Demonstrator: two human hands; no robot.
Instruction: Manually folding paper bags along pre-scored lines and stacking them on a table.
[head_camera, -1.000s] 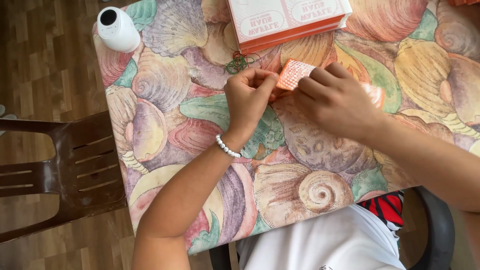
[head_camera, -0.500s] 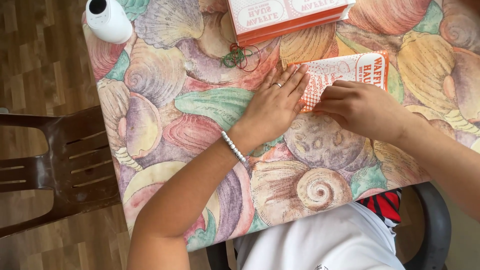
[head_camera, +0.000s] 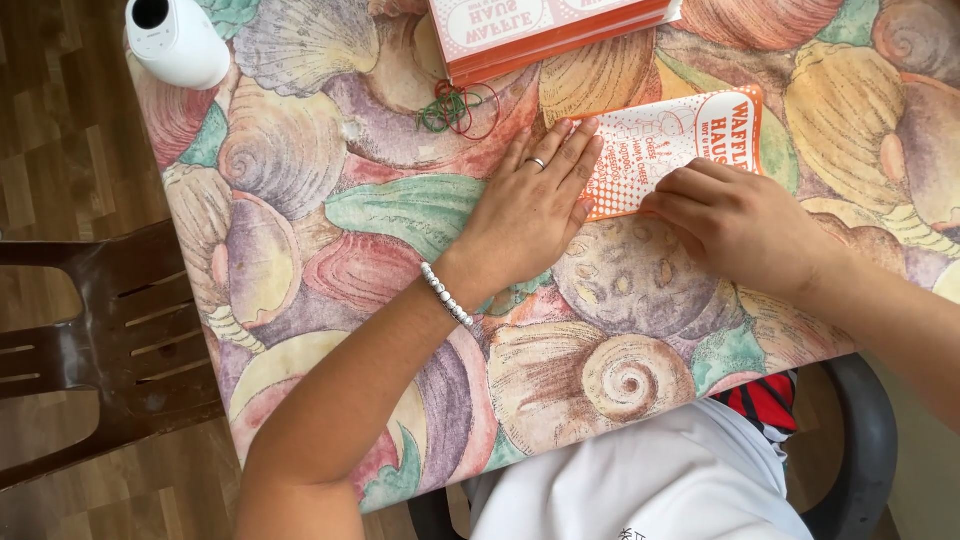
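In the head view, the left hand (head_camera: 530, 215) lies flat and palm down near the middle of the frame, slightly above centre. Its fingers (head_camera: 565, 150) are straight and close together, pointing toward the upper right, and their tips press on the left edge of an orange-and-white paper bag (head_camera: 665, 140). The hand is open and grips nothing. A ring sits on one finger and a pale bead bracelet (head_camera: 446, 294) circles the wrist. The forearm runs from the wrist down to the lower left of the frame.

The right hand (head_camera: 735, 225) rests right of centre, knuckles up, fingers bent and pointing left, their tips pressing the lower edge of the bag. It also holds nothing closed in its grasp; it pushes down on the paper. Its forearm leaves toward the right edge.

The bag lies flat on a table covered by a shell-patterned cloth (head_camera: 330, 260), in the upper middle-right of the frame, between and under both sets of fingertips. Above it, at the top edge, sits a stack of similar bags (head_camera: 540, 35). Just left of the bag is a tangle of rubber bands (head_camera: 455, 108). A white bottle (head_camera: 175, 40) stands at the upper left, and a brown chair (head_camera: 110, 340) fills the left side.
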